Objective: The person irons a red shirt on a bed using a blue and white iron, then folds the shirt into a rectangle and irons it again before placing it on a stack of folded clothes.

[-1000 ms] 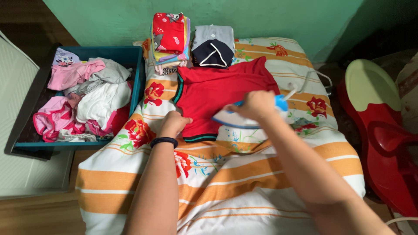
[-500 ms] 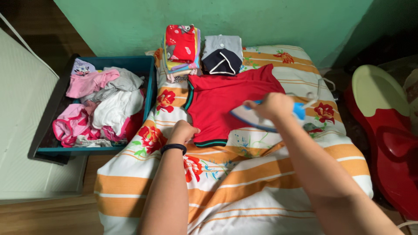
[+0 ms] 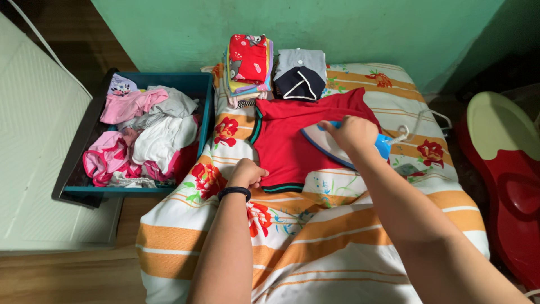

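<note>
A red shirt [image 3: 289, 135] with a dark striped hem lies flat on a striped, flowered cloth [image 3: 315, 225]. My left hand [image 3: 247, 173] is closed on the shirt's lower left hem, pinning it down. My right hand [image 3: 350, 133] grips the handle of a blue and white iron [image 3: 332, 145], whose soleplate rests on the right half of the shirt. The iron's white cord [image 3: 413, 126] runs off to the right. A black band sits on my left wrist.
Two stacks of folded clothes stand behind the shirt: a colourful one [image 3: 247, 62] and a grey and navy one [image 3: 301, 76]. A teal crate [image 3: 205, 112] of loose pink and white garments sits at left. A red and pale green plastic seat [image 3: 500, 163] stands at right.
The iron has slid up and slightly left over the shirt with my right hand. My left hand keeps its hold on the hem. The view has shifted so everything sits further right.
</note>
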